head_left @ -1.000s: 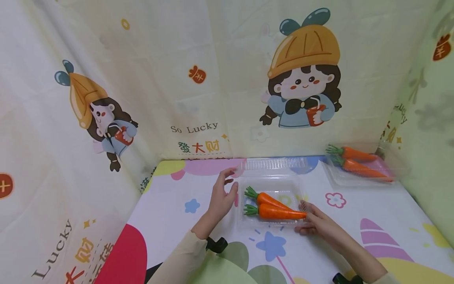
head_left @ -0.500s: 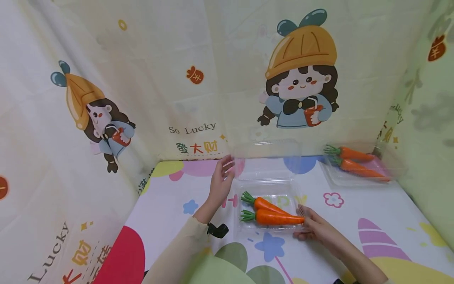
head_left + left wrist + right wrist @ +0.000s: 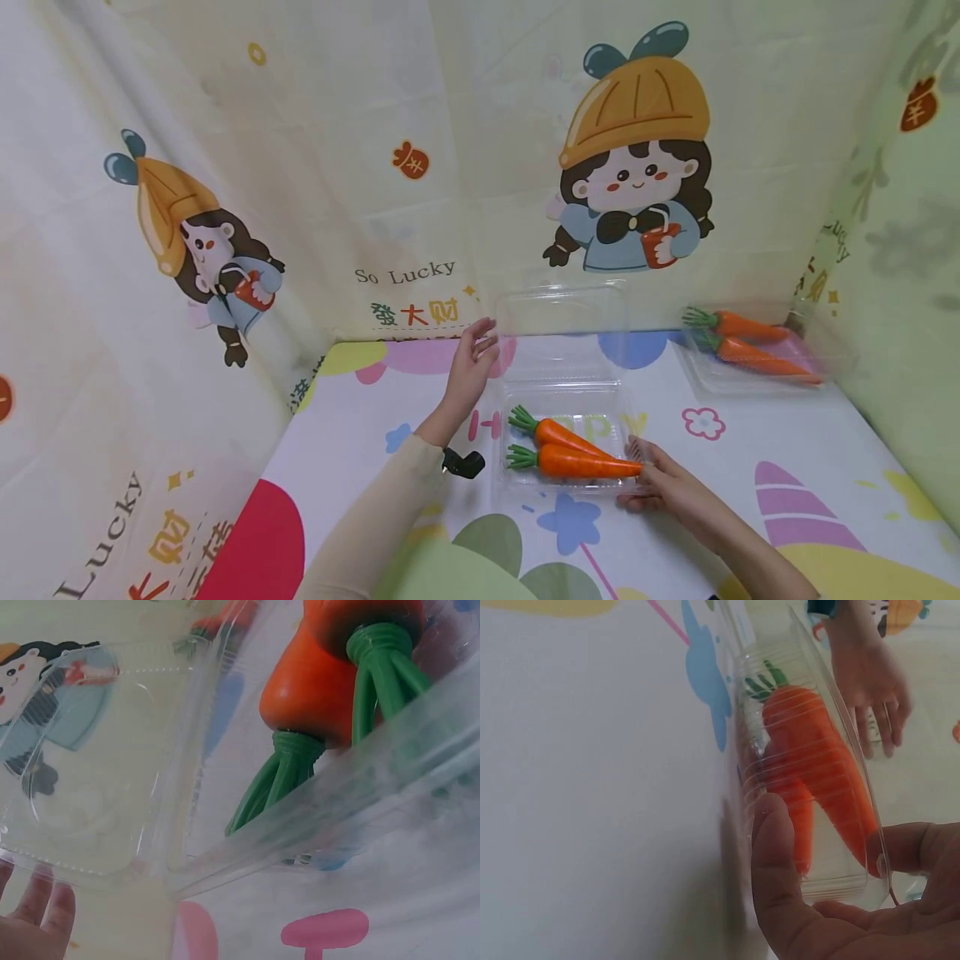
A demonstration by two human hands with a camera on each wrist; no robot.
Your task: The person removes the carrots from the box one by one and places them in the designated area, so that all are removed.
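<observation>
"What has your right hand [image 3: 670,483] got?"

"The right end of a clear plastic clamshell box [image 3: 592,407]. I'm pinching it, thumb on one side and fingers on the other, with the rim between them."

"And what is inside?"

"Two orange carrots with green tops, in the base. The rear carrot [image 3: 564,435] slants behind the front carrot [image 3: 581,462], and their bodies meet. Both have their tops toward my left and their tips toward my right hand."

"Where is the box itself?"

"In front of me, over the printed tabletop [image 3: 675,550], just beyond a blue star print [image 3: 572,523]. Its lid [image 3: 562,333] is swung open on the far side."

"What about your left hand [image 3: 471,362]?"

"It's up beside the lid's left edge, fingers apart and loosely extended, gripping nothing. Whether the fingertips touch the plastic, I can't tell."

"Anything further off?"

"A second clear container [image 3: 735,385], at the far right by the patterned curtain [image 3: 480,200], with another pair of carrots [image 3: 768,357] in it."
</observation>
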